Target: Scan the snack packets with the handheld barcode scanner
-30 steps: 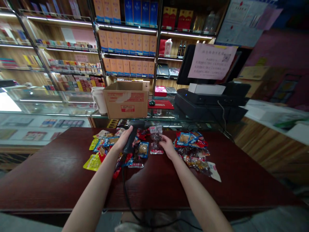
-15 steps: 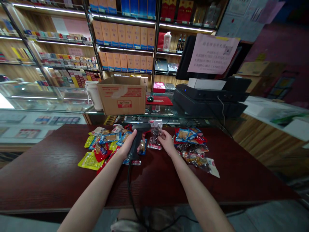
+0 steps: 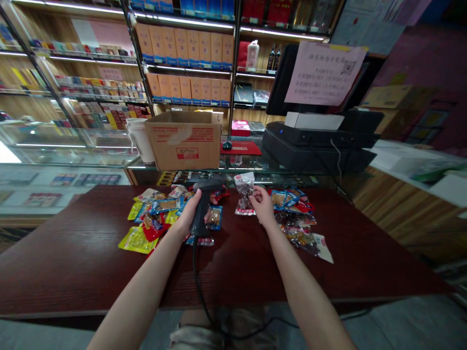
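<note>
My left hand (image 3: 190, 212) is wrapped round the grip of a black corded barcode scanner (image 3: 203, 209), held upright with its head on top. Between the thumb and fingers of my right hand (image 3: 261, 204) is a clear snack packet (image 3: 244, 193) with dark contents and a white and red label. Left of the scanner lies a pile of snack packets (image 3: 164, 206) in yellow, red and blue, partly hidden by my left hand. Beyond my right hand is a second group of packets (image 3: 292, 200), some blue-edged, others clear with brown contents.
An open cardboard box (image 3: 184, 141) stands on the glass counter behind the dark red table (image 3: 73, 262). Beside it is a white jug (image 3: 140, 141). A monitor and black cash drawer (image 3: 314, 150) are at the right. The scanner's cable (image 3: 199, 287) hangs over the table's front edge.
My right hand has moved right with the clear snack packet, away from the scanner and closer to the right group. My left hand has shifted slightly left with the scanner.
</note>
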